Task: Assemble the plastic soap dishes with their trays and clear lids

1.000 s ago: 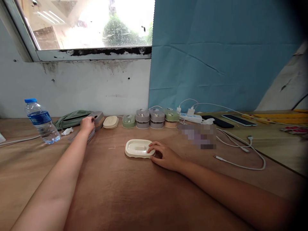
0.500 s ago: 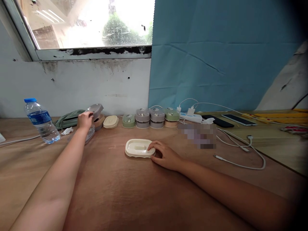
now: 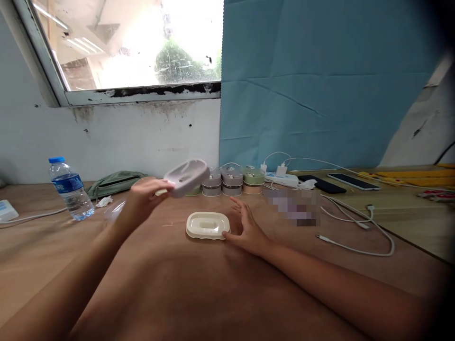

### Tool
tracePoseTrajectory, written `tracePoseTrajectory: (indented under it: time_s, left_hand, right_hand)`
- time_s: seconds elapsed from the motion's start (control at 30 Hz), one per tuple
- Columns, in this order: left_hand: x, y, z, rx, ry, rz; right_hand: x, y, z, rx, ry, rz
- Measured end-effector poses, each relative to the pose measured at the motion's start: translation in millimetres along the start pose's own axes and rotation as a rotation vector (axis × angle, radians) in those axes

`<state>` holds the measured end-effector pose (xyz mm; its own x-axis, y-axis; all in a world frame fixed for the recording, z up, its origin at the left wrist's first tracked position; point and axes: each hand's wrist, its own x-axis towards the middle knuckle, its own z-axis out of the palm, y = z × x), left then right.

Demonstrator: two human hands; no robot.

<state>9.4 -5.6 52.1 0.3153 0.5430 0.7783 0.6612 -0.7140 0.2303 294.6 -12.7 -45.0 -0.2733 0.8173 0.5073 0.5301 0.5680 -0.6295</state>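
Left fingers [image 3: 160, 184] hold a tilted grey shell [image 3: 192, 176]; right fingers [image 3: 245, 213] spread, thumb [image 3: 232, 237] touching a cream lid [image 3: 208, 225].

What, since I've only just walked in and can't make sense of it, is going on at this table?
A person is handling two oval pieces with bare hands. The left hand holds a grey oval piece tilted above the table. The right hand is open, its thumb at the right end of a cream oval piece lying on the table. Lidded boxes stand in a row behind, and a water bottle is off to the left.
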Motion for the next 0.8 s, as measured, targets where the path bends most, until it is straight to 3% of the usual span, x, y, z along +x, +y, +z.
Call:
tracePoseTrajectory:
  time_s: [0.13, 0.3, 0.43, 0.67, 0.8]
  left_hand:
    - [-32.4, -4.2, 23.3, -0.120, -0.251, 0.110]
    - [-51.7, -16.7, 46.7, -0.260, -0.548, 0.122]
    - [-58.3, -17.7, 57.8, -0.301, -0.548, 0.083]
    - [-61.2, -12.5, 63.5, -0.273, -0.434, -0.075]
    - [-61.9, -15.0, 62.7, -0.389, -0.512, -0.224]
  right_hand:
    - [0.7, -4.8, -0.9, -0.003, -0.033, -0.073]
    - [1.3, -5.7, -1.4, -0.096, -0.174, -0.050]
    - [2.3, -0.8, 0.4, -0.106, -0.284, -0.013]
    - [2.9, -0.9, 0.0, -0.098, -0.298, -0.003]
    - [3.3, -1.4, -0.3, -0.076, -0.301, 0.009]
